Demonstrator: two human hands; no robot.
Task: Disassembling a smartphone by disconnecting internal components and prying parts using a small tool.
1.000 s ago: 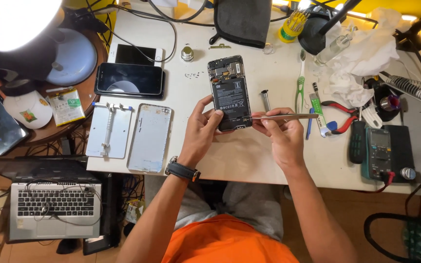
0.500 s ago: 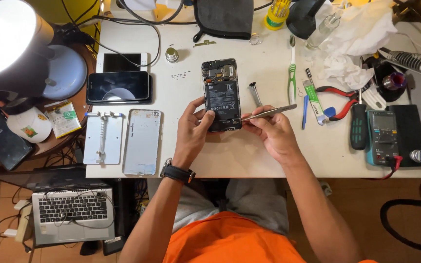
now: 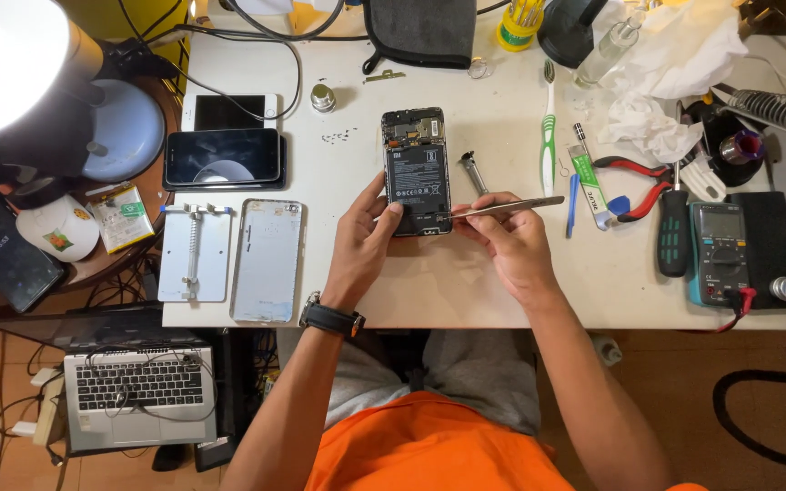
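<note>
The opened phone (image 3: 418, 171) lies flat on the white worktable (image 3: 502, 273), back cover off and battery showing, its long axis running away from the person, bottom edge nearest the body. The left hand (image 3: 364, 241) steadies it from the left, fingers bent against the phone's lower-left side with a fingertip pressed at the bottom corner; it braces rather than closes around anything. The right hand (image 3: 507, 245) sits just beside the phone's lower-right corner and pinches a pair of metal tweezers (image 3: 502, 207) between thumb and fingers. The tweezers lie almost crosswise to the phone, tip pointing left and meeting the right edge near the bottom, tail slanting up to the right. So the working point is at the phone's lower-right edge, directly left of the right hand (the nearer of the 2 to that spot). A silver back cover (image 3: 267, 260) and a metal holding jig (image 3: 195, 252) rest well apart on the left, 2 other phones (image 3: 223, 156) beyond them; a green toothbrush (image 3: 549, 127), red-handled pliers (image 3: 634, 186) and a multimeter (image 3: 720, 252) lie to the right.
</note>
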